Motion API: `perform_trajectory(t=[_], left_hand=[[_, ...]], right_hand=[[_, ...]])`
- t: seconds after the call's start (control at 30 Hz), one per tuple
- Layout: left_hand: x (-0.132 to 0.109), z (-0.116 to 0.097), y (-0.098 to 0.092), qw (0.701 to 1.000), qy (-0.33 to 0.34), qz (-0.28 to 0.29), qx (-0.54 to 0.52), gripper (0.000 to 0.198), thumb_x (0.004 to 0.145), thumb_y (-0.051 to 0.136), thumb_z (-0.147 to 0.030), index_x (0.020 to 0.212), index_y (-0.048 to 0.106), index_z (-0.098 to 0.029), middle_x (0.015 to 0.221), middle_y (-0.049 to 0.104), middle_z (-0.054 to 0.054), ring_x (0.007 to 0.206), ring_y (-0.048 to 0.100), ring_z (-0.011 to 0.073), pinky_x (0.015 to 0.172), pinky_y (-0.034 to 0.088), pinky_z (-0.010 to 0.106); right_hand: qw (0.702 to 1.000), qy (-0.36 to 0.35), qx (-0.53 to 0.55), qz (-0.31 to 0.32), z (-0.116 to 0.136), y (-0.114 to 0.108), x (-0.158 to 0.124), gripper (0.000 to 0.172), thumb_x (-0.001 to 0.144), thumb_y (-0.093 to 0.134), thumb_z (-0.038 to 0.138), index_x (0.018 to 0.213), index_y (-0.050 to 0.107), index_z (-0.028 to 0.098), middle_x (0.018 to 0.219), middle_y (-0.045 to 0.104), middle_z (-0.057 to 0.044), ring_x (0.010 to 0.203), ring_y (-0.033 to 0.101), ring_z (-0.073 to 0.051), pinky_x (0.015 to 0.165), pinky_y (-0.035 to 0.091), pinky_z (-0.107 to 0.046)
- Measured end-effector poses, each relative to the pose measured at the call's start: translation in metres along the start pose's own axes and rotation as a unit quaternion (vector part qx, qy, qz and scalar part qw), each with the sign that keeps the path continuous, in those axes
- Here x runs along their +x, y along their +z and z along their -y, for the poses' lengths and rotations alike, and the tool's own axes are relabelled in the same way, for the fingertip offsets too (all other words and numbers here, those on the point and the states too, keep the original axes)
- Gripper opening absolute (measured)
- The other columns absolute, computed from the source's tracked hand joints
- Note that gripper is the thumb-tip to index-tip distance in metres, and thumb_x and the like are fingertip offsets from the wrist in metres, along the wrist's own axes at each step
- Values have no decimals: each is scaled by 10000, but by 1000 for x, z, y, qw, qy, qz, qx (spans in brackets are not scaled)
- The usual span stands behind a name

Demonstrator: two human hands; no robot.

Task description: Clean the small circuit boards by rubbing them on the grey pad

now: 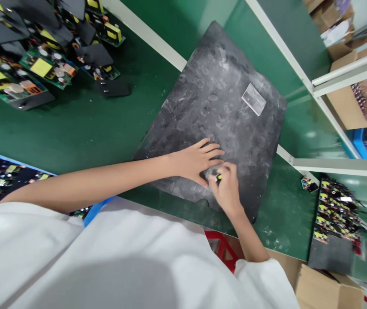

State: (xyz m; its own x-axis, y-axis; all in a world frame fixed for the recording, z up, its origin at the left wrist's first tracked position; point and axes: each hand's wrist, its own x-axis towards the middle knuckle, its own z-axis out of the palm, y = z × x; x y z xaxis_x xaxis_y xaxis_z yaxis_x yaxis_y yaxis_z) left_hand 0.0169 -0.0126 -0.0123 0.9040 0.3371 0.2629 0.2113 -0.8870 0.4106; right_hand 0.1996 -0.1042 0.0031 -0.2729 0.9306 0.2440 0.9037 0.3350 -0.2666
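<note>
Head view: both hands on dark mat [215, 98], frame centre.
Left hand [196, 161] flat, fingers spread; right hand [227, 189] pinched on small yellow-black component [218, 176], touching mat on green surface [74, 128].

Mottled grey-black mat [203, 107], green bench [83, 128]

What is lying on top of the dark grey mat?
On the dark grey mat lie a clear plastic rectangle, the flat left hand and the right hand pinching a small yellow-black part, mostly covered.
</note>
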Motion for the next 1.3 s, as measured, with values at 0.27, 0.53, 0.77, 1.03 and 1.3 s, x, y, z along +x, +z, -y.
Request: perform_trajectory(t=[0.27, 0.53, 0.77, 1.03, 1.3], left_hand=[[1, 0, -1, 1000, -8, 16, -1, 715, 784, 654, -583, 1329, 528, -137, 1459, 434, 176, 1373, 322, 365, 1140, 137, 518], [0, 0, -1, 1000, -5, 11, 4, 724, 805, 629, -586, 1348, 514, -120, 1460, 433, 180, 1377, 330, 364, 1150, 139, 514], [1, -1, -3, 999, -5, 30, 16, 795, 812, 607, -609, 1389, 458, -83, 1460, 432, 184, 1376, 323, 363, 1146, 136, 529], [1, 0, -2, 1000, 0, 17, 20, 744, 824, 577, -628, 1349, 501, -105, 1447, 446, 179, 1360, 343, 363, 1138, 154, 520], [2, -1, -3, 1000, 0, 10, 20, 760, 807, 599, -637, 1331, 516, -93, 1424, 471, 182, 1341, 364, 363, 1131, 175, 529]], right_hand=[[1000, -11, 9, -5, 4, 3, 0, 158, 934, 472, 353, 995, 454, 209, 1024, 446, -99, 937, 511, -231, 761, 491, -387], [1000, -11, 16, -7, 3, 6, 0, 151, 927, 487, 345, 996, 457, 215, 1020, 456, -88, 930, 520, -219, 771, 488, -376], [999, 20, 21, -21, 8, 3, -3, 154, 935, 478, 345, 1010, 450, 213, 1013, 458, -91, 932, 517, -221, 777, 487, -382], [1000, 3, 16, -5, 8, 1, -1, 150, 937, 481, 345, 1003, 450, 214, 1005, 456, -85, 933, 517, -218, 776, 495, -373], [999, -35, 10, -12, 2, -2, 5, 137, 940, 482, 334, 994, 459, 211, 990, 460, -84, 912, 521, -216, 756, 497, -352]])
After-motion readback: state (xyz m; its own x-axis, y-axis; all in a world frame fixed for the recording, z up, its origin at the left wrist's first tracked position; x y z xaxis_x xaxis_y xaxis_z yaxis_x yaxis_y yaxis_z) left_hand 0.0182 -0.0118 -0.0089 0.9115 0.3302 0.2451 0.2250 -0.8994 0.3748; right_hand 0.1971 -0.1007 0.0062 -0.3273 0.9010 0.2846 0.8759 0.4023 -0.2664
